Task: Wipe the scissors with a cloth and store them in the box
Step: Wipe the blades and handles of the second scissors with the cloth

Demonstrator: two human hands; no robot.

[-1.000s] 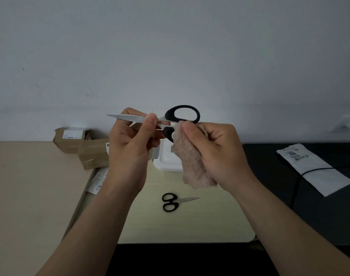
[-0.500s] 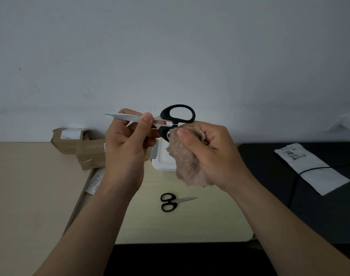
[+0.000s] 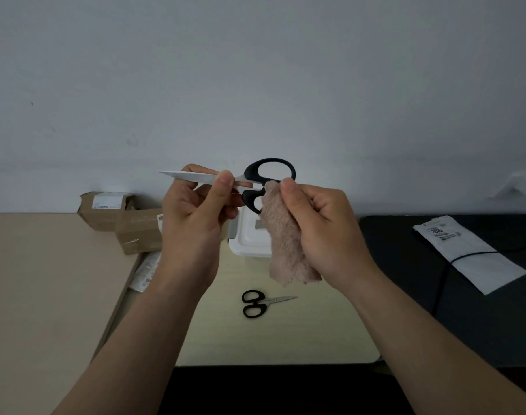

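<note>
My left hand (image 3: 196,217) pinches the blades of large black-handled scissors (image 3: 255,175), held level above the table with the tip pointing left. My right hand (image 3: 318,226) grips a fuzzy pink-beige cloth (image 3: 285,247) and presses its top against the lower handle loop. A smaller pair of black-handled scissors (image 3: 257,304) lies on the light table below, blades pointing right. The white box (image 3: 249,241) sits behind my hands, mostly hidden by them and the cloth.
Two brown cardboard boxes (image 3: 121,220) stand at the back left, with a white packet (image 3: 145,274) beside them. A dark mat (image 3: 450,280) on the right carries a white labelled pouch (image 3: 465,253) and a black cable (image 3: 453,265).
The cloth in my right hand has shifted a little along the scissors' handle. My left hand holds the blades as before.
</note>
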